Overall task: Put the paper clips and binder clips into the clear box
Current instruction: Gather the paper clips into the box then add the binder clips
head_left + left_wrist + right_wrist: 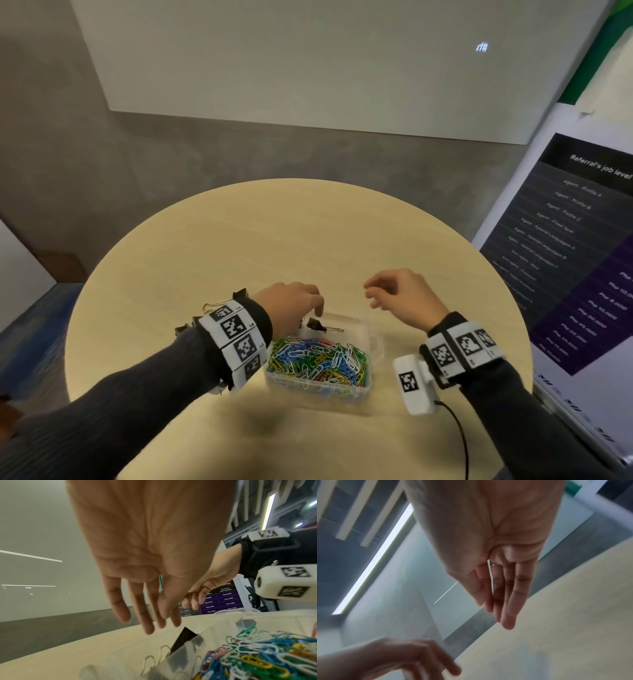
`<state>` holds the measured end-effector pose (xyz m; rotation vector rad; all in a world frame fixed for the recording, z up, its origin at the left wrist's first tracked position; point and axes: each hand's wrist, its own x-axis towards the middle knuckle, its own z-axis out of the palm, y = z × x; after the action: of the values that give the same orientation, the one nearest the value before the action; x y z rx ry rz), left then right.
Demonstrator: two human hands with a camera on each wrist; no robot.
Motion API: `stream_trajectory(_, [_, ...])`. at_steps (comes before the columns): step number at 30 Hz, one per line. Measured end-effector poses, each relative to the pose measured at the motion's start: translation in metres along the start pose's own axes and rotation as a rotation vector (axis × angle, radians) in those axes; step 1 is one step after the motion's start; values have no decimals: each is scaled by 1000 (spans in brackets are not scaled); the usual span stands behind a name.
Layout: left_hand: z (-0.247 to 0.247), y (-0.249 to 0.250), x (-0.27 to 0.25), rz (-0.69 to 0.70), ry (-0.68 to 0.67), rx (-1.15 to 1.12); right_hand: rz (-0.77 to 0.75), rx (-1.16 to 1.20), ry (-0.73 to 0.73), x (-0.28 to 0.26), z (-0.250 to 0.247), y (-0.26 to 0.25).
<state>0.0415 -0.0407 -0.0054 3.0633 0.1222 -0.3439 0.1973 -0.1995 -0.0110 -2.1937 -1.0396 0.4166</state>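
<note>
The left grip [294, 303], fingers relaxed and empty, hovers over the clear box [371, 344], where a black binder clip [317, 324] lies beside colourful paper clips [318, 359]. Right of the box, the right grip [399, 294] hangs loosely curled, holding nothing, above the desk [274, 240]

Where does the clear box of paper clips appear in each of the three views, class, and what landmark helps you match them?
Head: the clear box sits low and centre on the round table, under the left hand.
Left wrist: bottom right, its wall below the fingers.
Right wrist: no box can be made out.
Shared landmark: the light wooden table.
</note>
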Motion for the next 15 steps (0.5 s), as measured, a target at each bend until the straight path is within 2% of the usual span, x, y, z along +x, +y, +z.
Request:
stream_trajectory(2, [5,0,2,70,-32,-12,47,-128,67,-6,-17,19])
stream_trajectory(3, [8,0,4,78,-59,-13,100,-193,55,-11,-24,30])
stream_trajectory(7, [16,-2,10,-15,-150,-4,309,-351,-130,-30,-33,65])
stream_trajectory(11, [16,-4,14,-48,-167,-4,339,-359,-159,-43,-29,80])
stream_trajectory(15, [12,-3,9,-21,-157,22,339,-240,-163,-49,-31,86])
